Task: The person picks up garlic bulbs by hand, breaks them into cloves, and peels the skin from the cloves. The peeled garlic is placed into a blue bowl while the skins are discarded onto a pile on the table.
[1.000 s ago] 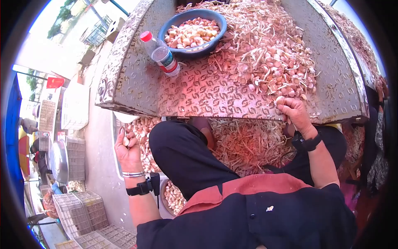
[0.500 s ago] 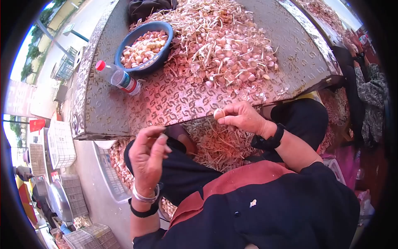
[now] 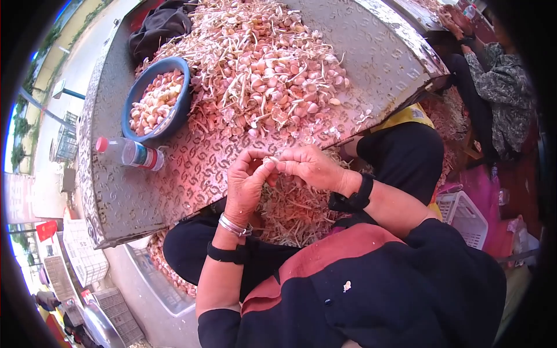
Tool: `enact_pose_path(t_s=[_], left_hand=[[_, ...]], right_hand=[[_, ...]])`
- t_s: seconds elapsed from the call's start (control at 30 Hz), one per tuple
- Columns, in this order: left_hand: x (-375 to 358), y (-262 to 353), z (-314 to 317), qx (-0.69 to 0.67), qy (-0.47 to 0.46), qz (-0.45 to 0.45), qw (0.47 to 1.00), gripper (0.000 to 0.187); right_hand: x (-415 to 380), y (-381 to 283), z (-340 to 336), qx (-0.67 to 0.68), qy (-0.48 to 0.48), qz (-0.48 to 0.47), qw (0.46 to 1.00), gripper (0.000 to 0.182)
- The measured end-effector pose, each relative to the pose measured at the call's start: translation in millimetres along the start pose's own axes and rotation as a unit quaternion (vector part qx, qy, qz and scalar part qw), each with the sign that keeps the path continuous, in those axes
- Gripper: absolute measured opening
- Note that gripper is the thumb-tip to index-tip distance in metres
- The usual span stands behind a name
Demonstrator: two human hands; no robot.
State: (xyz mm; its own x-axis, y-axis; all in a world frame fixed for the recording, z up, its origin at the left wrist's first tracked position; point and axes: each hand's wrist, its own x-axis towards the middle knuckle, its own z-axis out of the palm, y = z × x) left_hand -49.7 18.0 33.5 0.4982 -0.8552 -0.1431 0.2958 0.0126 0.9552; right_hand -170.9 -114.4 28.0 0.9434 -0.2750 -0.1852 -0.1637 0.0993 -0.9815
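Observation:
A garlic clove (image 3: 270,160) is held between my two hands just past the table's near edge, mostly covered by the fingers. My left hand (image 3: 245,184) pinches it from one side, thumb and forefinger curled together. From the other side, the fingertips of my right hand (image 3: 313,168) press on it. Beyond them, a heap of garlic cloves (image 3: 290,87) mixed with dry stems and skins spreads over the metal table (image 3: 371,55). To its left stands a blue bowl (image 3: 181,113) of garlic cloves.
A plastic bottle (image 3: 138,155) with a red cap lies left, near the bowl. Dark cloth (image 3: 159,32) lies at the table's far left. Stems and skins (image 3: 296,211) pile below the hands. A crate (image 3: 464,217) stands right. Another person (image 3: 499,87) sits at upper right.
My hands were apart, the right one holding a clove. They have come together on it, the left hand closing. The view has shifted, moving the table left in the picture.

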Motion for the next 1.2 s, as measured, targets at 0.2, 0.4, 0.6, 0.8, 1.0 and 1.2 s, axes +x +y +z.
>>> enact_pose_path(t_s=[0.2,0.4,0.6,0.8,1.0,1.2], left_hand=[[31,11,-17,-0.031,0.004,0.023,0.999,0.009],[43,-9,-27,-0.057,0.062,0.013,0.996,0.008],[48,-10,-27,0.075,0.042,0.078,0.993,0.024],[46,-20,-21,0.166,0.094,0.166,0.968,0.024],[47,-25,-15,0.36,0.125,0.312,0.871,0.023],[51,-25,-33,-0.106,0.12,0.004,0.987,0.014]], right_hand=[[36,-16,-12,0.032,-0.032,0.058,0.997,0.02],[56,1,-11,0.066,-0.03,0.078,0.994,0.024],[64,6,-11,0.079,0.001,0.091,0.993,0.027],[67,6,-6,0.061,0.022,0.087,0.994,0.026],[66,27,-1,0.125,0.059,0.107,0.985,0.024],[67,23,1,0.201,0.084,0.085,0.972,0.028]])
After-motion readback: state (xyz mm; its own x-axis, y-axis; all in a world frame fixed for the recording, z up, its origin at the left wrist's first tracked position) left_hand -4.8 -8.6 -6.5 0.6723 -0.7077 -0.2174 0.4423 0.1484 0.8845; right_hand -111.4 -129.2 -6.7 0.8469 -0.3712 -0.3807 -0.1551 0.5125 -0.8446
